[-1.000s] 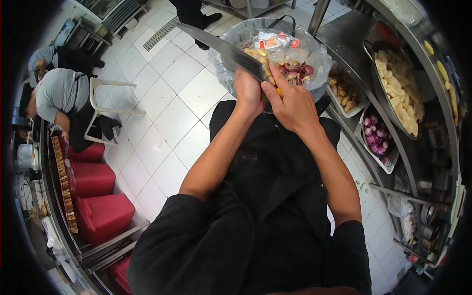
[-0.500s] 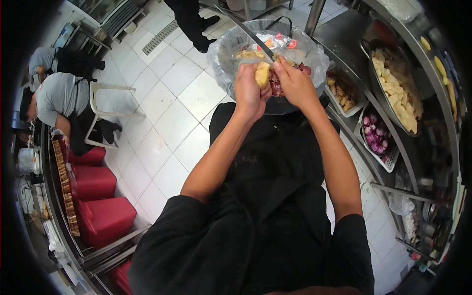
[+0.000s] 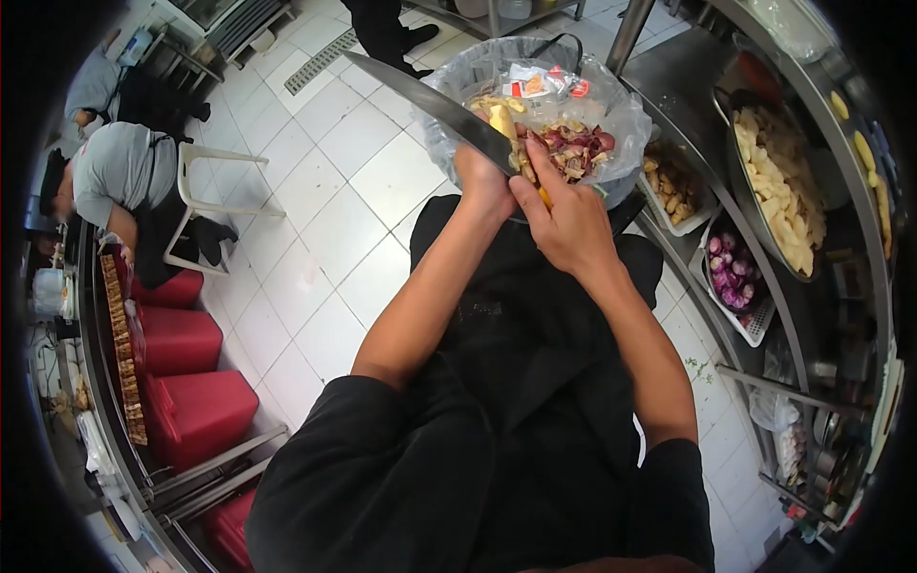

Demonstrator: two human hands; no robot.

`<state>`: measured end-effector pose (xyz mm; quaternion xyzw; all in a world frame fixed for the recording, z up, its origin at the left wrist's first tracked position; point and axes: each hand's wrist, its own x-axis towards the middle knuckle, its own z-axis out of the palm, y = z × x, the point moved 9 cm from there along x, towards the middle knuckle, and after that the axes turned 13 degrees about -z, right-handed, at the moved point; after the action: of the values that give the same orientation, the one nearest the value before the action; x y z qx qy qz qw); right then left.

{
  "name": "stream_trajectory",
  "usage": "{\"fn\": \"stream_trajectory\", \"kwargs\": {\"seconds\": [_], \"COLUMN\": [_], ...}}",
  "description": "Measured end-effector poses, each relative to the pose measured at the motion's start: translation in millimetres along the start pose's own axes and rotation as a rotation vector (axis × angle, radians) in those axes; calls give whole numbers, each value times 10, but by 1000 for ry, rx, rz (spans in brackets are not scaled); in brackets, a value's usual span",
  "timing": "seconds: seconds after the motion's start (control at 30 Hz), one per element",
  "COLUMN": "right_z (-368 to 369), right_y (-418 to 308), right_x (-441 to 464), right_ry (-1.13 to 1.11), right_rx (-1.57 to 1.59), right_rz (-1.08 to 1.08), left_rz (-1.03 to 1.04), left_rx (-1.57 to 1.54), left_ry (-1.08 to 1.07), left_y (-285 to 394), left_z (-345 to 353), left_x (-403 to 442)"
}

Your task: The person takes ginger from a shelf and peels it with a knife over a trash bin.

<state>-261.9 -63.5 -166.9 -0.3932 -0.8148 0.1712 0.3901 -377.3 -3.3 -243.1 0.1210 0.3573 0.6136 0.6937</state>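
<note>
Knife: one, right hand | yellow piece: one, apparently left hand

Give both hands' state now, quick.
Left hand: holding a pale yellow piece, partly hidden behind the knife.
Right hand: closed, holding the knife.

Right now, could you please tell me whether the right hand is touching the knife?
Touching: the head view shows the right hand closed around the handle end of the knife, its blade pointing away.
</note>
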Motion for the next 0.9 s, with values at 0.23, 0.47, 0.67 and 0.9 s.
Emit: {"fn": "stream_trajectory", "kwargs": {"seconds": [0.23, 0.47, 0.67, 0.9], "right_z": [-10, -44, -31, -32], "right_y": [-37, -74, -48, 32], "right_x": [-16, 3, 47, 125], "right_ry": [-19, -28, -18, -3], "right_rx": [4, -24, -75, -122], "right_rz": [11, 14, -9, 10], "left_rz": [10, 22, 9, -51], "left_rx": [-8, -4, 4, -12], "left_ry": [-8, -57, -62, -92], "left_y": [33, 69, 36, -3], "left_z": [50, 136, 177, 245], "left_x": [-63, -150, -168, -237]}}
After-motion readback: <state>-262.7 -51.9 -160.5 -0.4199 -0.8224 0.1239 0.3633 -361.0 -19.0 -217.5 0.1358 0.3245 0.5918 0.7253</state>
